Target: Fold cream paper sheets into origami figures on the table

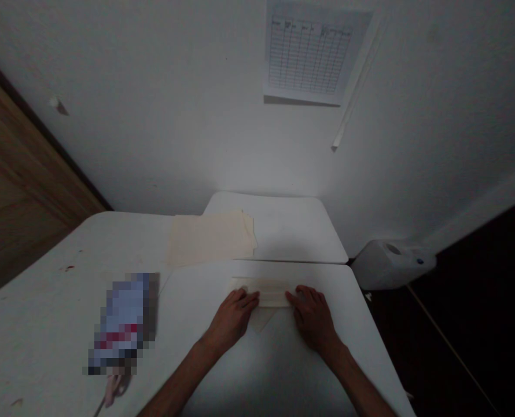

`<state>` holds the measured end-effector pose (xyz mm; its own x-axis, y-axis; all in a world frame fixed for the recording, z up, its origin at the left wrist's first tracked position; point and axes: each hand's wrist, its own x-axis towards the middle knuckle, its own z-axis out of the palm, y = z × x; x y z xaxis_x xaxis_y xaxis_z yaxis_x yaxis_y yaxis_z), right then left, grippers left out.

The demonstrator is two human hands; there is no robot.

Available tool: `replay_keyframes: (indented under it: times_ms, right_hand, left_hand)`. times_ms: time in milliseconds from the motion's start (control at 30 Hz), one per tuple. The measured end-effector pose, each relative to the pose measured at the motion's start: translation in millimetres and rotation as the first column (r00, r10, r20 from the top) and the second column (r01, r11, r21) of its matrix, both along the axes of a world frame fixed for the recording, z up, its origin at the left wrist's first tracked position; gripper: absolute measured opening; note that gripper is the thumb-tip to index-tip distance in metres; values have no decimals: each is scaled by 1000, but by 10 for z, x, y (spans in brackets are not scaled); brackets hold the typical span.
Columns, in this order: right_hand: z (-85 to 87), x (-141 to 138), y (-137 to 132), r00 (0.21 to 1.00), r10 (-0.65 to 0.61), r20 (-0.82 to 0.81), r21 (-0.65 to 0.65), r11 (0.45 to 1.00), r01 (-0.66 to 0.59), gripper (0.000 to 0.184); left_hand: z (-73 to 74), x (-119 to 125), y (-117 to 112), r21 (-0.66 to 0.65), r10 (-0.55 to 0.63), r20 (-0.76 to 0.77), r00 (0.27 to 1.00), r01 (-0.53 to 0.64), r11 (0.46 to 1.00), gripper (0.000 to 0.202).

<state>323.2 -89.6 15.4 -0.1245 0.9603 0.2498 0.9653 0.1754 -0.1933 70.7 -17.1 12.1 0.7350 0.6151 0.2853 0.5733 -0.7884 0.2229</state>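
Note:
A small cream paper (269, 291), partly folded with a point hanging toward me, lies on the white table (240, 370). My left hand (234, 315) rests on its left end with fingers flat and pressing down. On the paper's right end lies my right hand (312, 315), fingers also stretched out flat. Neither hand grips anything. A stack of the same cream sheets (210, 237) lies farther back on the left.
A blurred-out object (125, 321) lies at the left of the table, with scissors handles (114, 391) just below it. A second white table (283, 223) stands against the wall. A white container (390, 263) sits on the floor at right. A printed chart (309, 55) hangs on the wall.

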Motion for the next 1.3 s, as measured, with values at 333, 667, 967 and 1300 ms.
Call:
replay_keyframes:
  times_ms: [333, 667, 967, 1300]
  right_hand:
    - [48, -219, 34, 949, 217, -230, 140, 972, -188, 29]
    - [15, -490, 162, 940, 273, -204, 98, 961, -257, 34]
    - [-29, -518, 167, 960, 241, -141, 69, 970, -234, 43]
    - [-29, -518, 151, 947, 233, -220, 72, 972, -223, 43]
  left_hand:
    - [21, 9, -9, 4, -2, -23, 1000, 2, 1000, 36]
    - [-31, 10, -27, 18, -1, -77, 997, 2, 1000, 40]
    - [-43, 40, -50, 20, -22, -125, 992, 24, 999, 56]
    - [21, 44, -142, 52, 122, -78, 989, -118, 992, 50]
